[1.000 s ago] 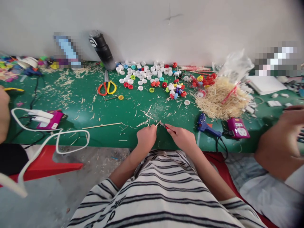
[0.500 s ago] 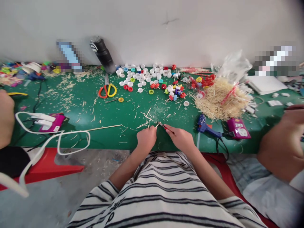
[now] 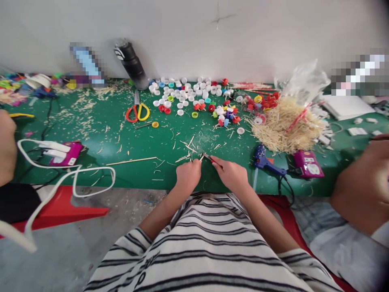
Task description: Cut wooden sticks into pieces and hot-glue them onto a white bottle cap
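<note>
The left hand (image 3: 188, 176) has its fingers closed on a thin pale stick (image 3: 201, 158) near the front of the green table (image 3: 164, 178); the right hand (image 3: 233, 176) grips a red-handled blade (image 3: 209, 157) just beside the tip. Scattered slivers (image 3: 190, 142) suggest work well under way, though how much remains cannot be told.

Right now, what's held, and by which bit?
The left hand grips a pale stick behind its tip; the right hand, a tool by its red handle.
</note>
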Motion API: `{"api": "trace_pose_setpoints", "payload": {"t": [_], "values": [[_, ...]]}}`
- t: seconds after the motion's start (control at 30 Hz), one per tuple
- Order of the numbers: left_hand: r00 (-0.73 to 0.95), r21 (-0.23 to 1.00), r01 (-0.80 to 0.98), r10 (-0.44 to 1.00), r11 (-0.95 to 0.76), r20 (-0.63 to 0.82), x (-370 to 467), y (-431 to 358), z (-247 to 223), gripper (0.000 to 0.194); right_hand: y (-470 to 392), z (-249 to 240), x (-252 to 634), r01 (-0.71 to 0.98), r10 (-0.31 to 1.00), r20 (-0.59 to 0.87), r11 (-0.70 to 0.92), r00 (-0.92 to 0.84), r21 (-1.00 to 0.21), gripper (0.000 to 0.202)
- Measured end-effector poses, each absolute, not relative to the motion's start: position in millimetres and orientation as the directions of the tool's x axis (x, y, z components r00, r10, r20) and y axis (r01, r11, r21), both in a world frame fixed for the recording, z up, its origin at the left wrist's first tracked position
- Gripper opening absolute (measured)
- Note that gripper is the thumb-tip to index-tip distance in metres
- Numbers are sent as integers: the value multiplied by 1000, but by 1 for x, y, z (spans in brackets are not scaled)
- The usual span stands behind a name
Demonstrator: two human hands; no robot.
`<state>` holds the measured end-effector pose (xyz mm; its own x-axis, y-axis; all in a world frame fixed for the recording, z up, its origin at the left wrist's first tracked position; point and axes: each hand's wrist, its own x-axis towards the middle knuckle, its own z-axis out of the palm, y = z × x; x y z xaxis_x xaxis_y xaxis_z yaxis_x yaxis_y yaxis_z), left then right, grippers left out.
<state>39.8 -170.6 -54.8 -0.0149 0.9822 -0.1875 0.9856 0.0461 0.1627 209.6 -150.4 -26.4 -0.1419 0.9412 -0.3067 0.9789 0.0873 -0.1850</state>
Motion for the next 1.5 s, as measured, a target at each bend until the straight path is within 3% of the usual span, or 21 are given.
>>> {"api": "trace_pose_setpoints", "payload": {"t": [0.8, 1.23, 1.5], "values": [[-44, 170, 983, 984, 74, -173, 41, -170, -54, 45, -160, -26, 224, 968, 937, -321, 60, -138, -243, 47], [-49, 180, 979, 972, 92, -228, 40, -172, -50, 46, -152, -27, 215, 984, 947, -288, 100, -140, -149, 49], [-83, 194, 972, 968, 131, -239, 38, -186, -47, 52, -150, -27, 220, 971, 944, -280, 117, -174, -209, 48]]}}
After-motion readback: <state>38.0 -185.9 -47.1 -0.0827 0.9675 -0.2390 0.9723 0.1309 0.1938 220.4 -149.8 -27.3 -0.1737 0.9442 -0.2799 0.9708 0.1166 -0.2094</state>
